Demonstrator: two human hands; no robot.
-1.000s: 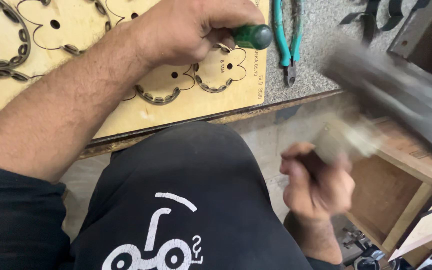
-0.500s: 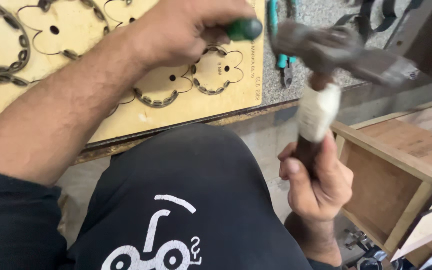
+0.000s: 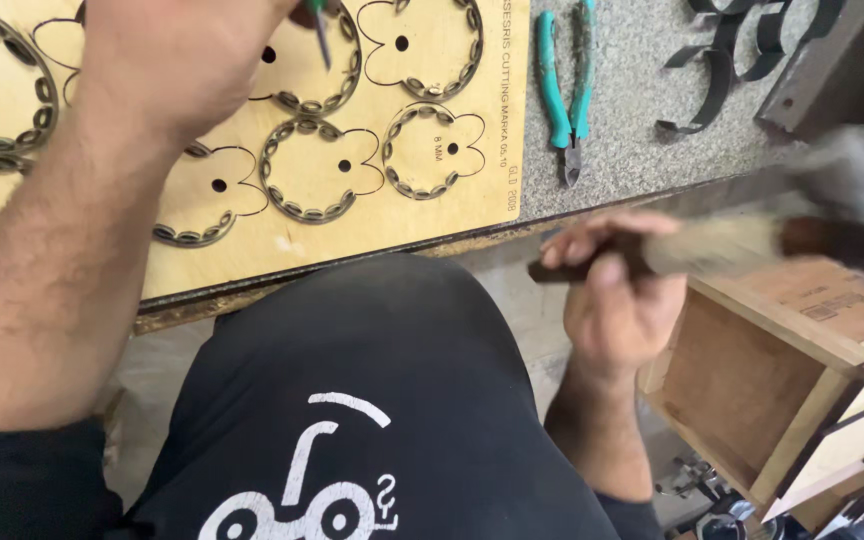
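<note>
Left hand [image 3: 177,60] at upper left, over the plywood die board [image 3: 252,230]; closed around a green-handled tool [image 3: 320,30], whose thin metal shaft points down at a curved steel strip set in a cut outline. Board lies on the table [image 3: 642,120], at its near edge. Teal-handled pliers [image 3: 567,90] on the table just right of the board; bent dark metal strips [image 3: 722,70] further right. Right hand [image 3: 617,290] off the table edge, fingers wrapped around a hammer [image 3: 752,245] handle; head motion-blurred. Wooden box [image 3: 782,390] below it.
</note>
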